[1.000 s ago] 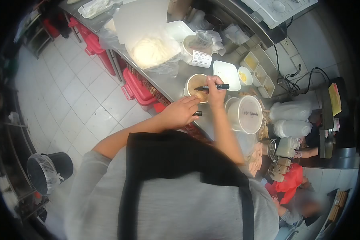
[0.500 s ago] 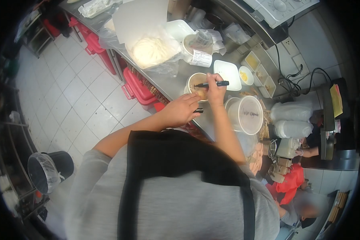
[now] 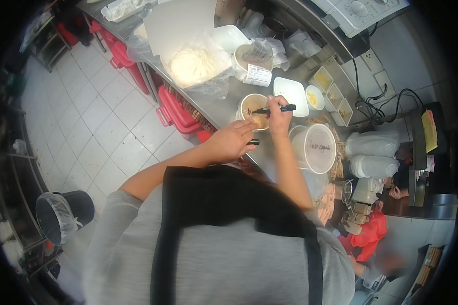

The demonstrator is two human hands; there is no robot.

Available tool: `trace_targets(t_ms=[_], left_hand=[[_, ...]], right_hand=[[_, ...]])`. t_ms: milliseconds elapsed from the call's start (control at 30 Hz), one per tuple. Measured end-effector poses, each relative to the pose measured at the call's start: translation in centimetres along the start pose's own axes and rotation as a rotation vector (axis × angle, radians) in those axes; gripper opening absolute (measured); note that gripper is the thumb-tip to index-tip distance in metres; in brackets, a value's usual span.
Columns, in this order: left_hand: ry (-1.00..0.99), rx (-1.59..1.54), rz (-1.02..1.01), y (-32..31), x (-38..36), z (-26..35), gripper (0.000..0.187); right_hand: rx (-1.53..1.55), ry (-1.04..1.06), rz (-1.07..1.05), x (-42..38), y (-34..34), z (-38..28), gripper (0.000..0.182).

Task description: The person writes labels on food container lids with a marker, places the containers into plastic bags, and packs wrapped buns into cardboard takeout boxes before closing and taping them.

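While the left hand (image 3: 231, 141) lies curled on the near edge of the desk (image 3: 224, 109), fingers closed round a small black marker cap (image 3: 253, 142), the right hand (image 3: 279, 116) pinches a black marker (image 3: 272, 109) level over a round tub of brown food (image 3: 254, 111). The tub stands just beyond the left hand, and the marker tip reaches across its rim.

Risks, as judged: the tub looks to have no lid on, so the marker tip could touch the food or the cap could slip from the fingers into it; nothing steadies the tub, so pressure on its rim could tip it toward the desk edge and the red crates (image 3: 178, 113) below.

Count, near to far: one marker, one cap, one tub of brown food; one lidded clear tub with handwriting (image 3: 318, 147) to its right; one empty white tray (image 3: 292, 95) beyond; one labelled tub (image 3: 253, 61); one bag of white dough (image 3: 194, 65). Three small square condiment bins (image 3: 332, 94) stand against the back wall. Another person's hand (image 3: 396, 192) shows at far right.
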State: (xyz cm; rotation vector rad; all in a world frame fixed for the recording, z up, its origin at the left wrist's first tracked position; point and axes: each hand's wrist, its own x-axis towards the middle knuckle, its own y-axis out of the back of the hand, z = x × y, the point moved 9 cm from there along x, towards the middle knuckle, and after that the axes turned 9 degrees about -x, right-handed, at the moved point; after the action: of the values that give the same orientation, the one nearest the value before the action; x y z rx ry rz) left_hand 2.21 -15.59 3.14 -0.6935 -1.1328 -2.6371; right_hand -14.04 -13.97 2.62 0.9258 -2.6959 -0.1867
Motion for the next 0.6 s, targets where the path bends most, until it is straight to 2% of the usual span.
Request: trace_targets(t_ms=[100,600], left_hand=[[-0.004,-0.001,-0.004,0.1,0.0,0.1,0.031],[0.010,0.001,-0.015,-0.1,0.0,0.0,0.033]], right_hand=[[0.032,0.015,0.086,-0.3,0.8,0.1,0.025],[0.042,0.001,0.213,-0.1,2.0,0.5,0.027]])
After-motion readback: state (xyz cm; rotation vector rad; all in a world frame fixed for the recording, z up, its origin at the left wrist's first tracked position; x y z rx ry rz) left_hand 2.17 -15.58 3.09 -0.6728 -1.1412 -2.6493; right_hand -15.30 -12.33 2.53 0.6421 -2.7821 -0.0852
